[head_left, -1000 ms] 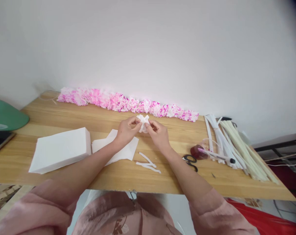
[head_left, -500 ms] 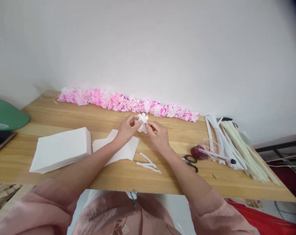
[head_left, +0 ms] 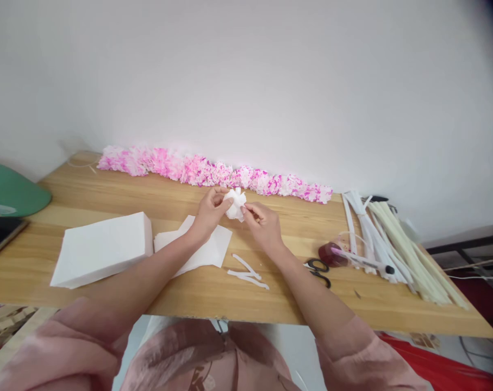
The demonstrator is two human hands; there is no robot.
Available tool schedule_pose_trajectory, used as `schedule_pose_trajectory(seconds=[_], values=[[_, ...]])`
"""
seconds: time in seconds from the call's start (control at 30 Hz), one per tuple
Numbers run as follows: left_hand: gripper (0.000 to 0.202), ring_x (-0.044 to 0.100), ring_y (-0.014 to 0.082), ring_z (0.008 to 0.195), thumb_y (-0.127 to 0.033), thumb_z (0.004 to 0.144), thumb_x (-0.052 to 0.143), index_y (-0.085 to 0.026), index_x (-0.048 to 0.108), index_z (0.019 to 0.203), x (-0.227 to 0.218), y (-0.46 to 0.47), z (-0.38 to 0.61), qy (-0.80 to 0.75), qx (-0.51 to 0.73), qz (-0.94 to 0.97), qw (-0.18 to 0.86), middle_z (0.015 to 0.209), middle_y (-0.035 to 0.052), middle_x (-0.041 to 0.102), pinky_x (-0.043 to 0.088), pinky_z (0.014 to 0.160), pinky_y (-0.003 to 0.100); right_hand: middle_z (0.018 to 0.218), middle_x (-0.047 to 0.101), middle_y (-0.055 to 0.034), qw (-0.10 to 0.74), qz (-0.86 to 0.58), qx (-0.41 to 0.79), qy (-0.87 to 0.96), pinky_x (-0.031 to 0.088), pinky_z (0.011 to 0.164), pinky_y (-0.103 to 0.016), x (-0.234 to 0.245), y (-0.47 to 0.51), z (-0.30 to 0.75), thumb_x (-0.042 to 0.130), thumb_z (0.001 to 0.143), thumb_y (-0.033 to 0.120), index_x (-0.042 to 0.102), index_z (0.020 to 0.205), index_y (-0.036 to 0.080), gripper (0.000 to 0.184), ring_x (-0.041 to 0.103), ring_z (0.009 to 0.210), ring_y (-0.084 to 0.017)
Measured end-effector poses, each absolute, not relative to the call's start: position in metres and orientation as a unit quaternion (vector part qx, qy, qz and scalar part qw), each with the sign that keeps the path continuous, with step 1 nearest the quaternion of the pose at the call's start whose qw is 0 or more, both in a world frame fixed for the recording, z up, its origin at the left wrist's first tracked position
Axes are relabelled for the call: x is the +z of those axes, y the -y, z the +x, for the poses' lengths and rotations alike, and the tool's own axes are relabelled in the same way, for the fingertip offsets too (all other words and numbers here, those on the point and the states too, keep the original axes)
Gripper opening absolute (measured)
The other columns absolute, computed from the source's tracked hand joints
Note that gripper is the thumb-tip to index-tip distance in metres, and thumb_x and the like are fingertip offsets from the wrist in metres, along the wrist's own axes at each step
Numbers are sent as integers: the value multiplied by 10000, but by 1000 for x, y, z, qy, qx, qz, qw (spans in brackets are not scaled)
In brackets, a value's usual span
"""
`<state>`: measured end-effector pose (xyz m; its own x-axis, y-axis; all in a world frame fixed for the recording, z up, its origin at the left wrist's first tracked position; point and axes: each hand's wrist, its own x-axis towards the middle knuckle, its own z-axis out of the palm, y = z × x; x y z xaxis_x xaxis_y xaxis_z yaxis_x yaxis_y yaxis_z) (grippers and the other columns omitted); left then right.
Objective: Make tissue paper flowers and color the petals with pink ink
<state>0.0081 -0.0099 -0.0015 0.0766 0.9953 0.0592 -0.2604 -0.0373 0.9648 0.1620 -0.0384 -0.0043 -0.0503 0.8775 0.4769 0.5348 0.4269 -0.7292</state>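
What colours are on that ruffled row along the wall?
Mottled white, pink and magenta; the ruffled row shows best in the head view.

A dusty-pink top (head_left: 225, 365) is worn.
It is cut with loose, wrinkled sleeves (head_left: 77, 336) and marked with a brown print (head_left: 199, 376).

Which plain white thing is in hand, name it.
The puff, held by the left hand and right hand; the stack, sheets, strips and white bundle lie on the table.
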Motion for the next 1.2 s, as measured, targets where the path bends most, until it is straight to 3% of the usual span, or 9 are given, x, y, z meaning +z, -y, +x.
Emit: schedule_pose_trajectory(seconds=[0.13, 0.3, 0.4, 0.63, 0.8, 1.0, 1.2], values=[[319, 569, 110, 615, -252, 717, 650, -180, 518, 998, -5, 7, 7, -403, 570, 466, 544, 729, -21, 621, 451, 572, 216, 794, 698, -38, 464, -497, 197, 706, 468, 642, -251, -2, 39, 161, 544, 884, 342, 717, 826, 196, 234, 620, 697, -149], [294, 587, 116, 631, -228, 759, 610, -192, 530, 1039, -6, 11, 7, -412, 568, 532, 475, 771, -9, 638, 451, 582, 220, 859, 719, -33, 463, -523, 298, 651, 484, 670, -248, 0, 38, 161, 578, 855, 428, 707, 921, 187, 282, 643, 743, -159], [266, 594, 116, 634, -213, 779, 584, -200, 543, 1041, -3, 15, 7, -423, 548, 567, 446, 755, -15, 640, 448, 593, 220, 789, 700, -20, 471, -533, 337, 617, 476, 632, -246, 0, 37, 162, 612, 818, 451, 698, 875, 181, 289, 614, 680, -148], [233, 568, 108, 593, -235, 768, 590, -205, 485, 975, -10, 9, 7, -405, 567, 519, 495, 713, -34, 619, 438, 567, 213, 627, 604, 25, 502, -534, 405, 547, 437, 536, -226, -1, 34, 163, 637, 774, 436, 670, 771, 186, 252, 521, 556, -110], [68, 541, 102, 632, -248, 787, 554, -190, 522, 804, -7, 12, 6, -397, 533, 582, 469, 736, -24, 569, 428, 593, 217, 631, 610, 26, 507, -532, 371, 568, 441, 560, -228, -1, 34, 164, 622, 803, 427, 679, 798, 189, 245, 542, 568, -114], [214, 558, 151, 766, -393, 803, 593, -185, 572, 756, 6, 20, 4, -444, 460, 676, 366, 802, 12, 604, 432, 718, 268, 697, 671, -2, 498, -538, 306, 607, 461, 596, -241, 0, 37, 162, 580, 842, 399, 691, 826, 192, 236, 599, 609, -135], [176, 499, 130, 669, -355, 776, 591, -186, 566, 731, -1, 15, 6, -466, 457, 663, 368, 717, -12, 564, 396, 632, 248, 729, 690, -16, 471, -536, 235, 660, 450, 612, -241, -1, 41, 160, 556, 862, 352, 704, 839, 189, 221, 611, 641, -139]])
